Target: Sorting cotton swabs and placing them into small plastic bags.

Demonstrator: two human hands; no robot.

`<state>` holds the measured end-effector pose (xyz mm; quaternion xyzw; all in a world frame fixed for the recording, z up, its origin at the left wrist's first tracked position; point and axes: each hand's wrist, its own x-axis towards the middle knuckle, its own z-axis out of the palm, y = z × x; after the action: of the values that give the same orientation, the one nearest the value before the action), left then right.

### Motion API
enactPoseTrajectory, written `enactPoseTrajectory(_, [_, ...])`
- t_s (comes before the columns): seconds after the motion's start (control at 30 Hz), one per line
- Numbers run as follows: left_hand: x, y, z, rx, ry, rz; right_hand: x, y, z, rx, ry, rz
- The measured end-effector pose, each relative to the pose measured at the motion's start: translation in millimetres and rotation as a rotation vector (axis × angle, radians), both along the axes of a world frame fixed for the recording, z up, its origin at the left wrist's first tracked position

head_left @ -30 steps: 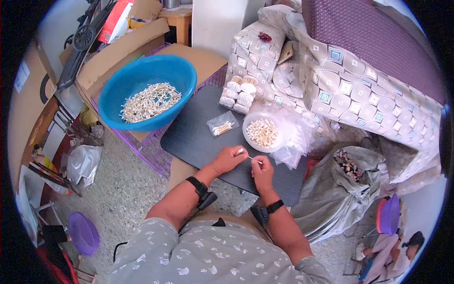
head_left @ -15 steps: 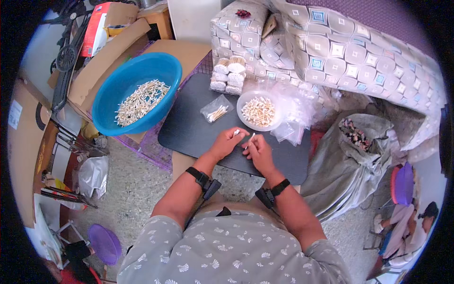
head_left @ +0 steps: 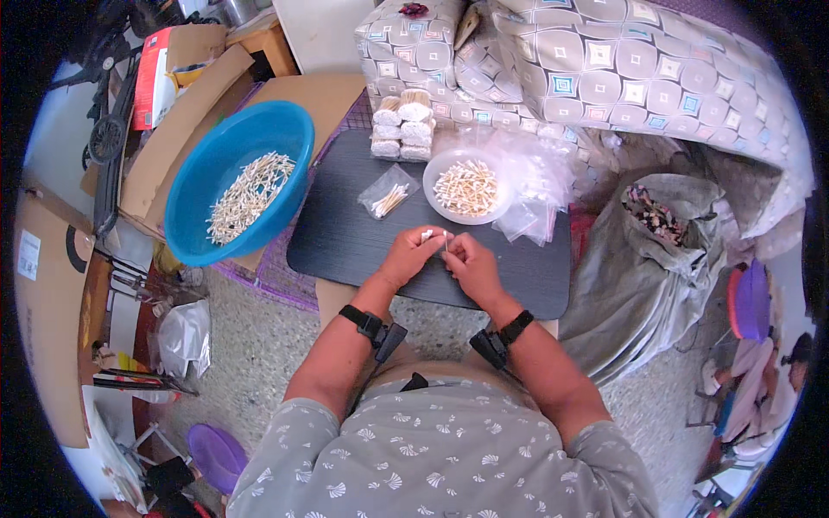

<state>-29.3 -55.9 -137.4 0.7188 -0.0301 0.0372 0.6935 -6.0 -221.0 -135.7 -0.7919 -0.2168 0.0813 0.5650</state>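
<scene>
My left hand (head_left: 409, 257) and my right hand (head_left: 473, 264) meet over the near part of a dark tabletop (head_left: 345, 250). White tips of cotton swabs (head_left: 427, 234) stick out of my closed left fingers; how many is hidden. A single upright cotton swab (head_left: 446, 241) is pinched by my right fingertips, close against the left thumb. Just beyond my hands sits a round white bowl (head_left: 432, 204) heaped with cotton swabs (head_left: 466, 187). A small clear plastic bag (head_left: 377, 186) holding several swabs lies flat to its left.
Bundled swab packs (head_left: 402, 128) are stacked at the table's far edge. Empty clear bags (head_left: 535, 194) spread right of the bowl. On cardboard at left, a large blue basin (head_left: 186, 211) holds loose swabs. A grey sack (head_left: 648, 250) slumps at right; a patterned covered sofa (head_left: 604, 78) stands behind.
My hands have come together, the right fingertips now touching or nearly touching the left ones. The right hand's swab has turned from slanted to upright. The whole view has shifted slightly.
</scene>
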Motion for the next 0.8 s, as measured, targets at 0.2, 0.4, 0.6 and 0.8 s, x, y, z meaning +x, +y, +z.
enactPoseTrajectory(0.2, [0.9,1.0,-2.0,-0.014,0.020,-0.027,-0.2,0.7,3.0,-0.028,-0.075,-0.045])
enactPoseTrajectory(0.4, [0.2,-0.9,7.3,0.112,0.009,0.006,-1.4,0.6,5.6,-0.050,-0.132,-0.071])
enactPoseTrajectory(0.6, [-1.9,3.9,8.7,-0.148,0.106,0.008,-2.7,0.1,4.2,0.035,-0.097,-0.055])
enactPoseTrajectory(0.8, [0.7,3.8,-1.2,-0.260,0.074,0.011,-0.5,-7.8,8.3,0.143,0.040,-0.040])
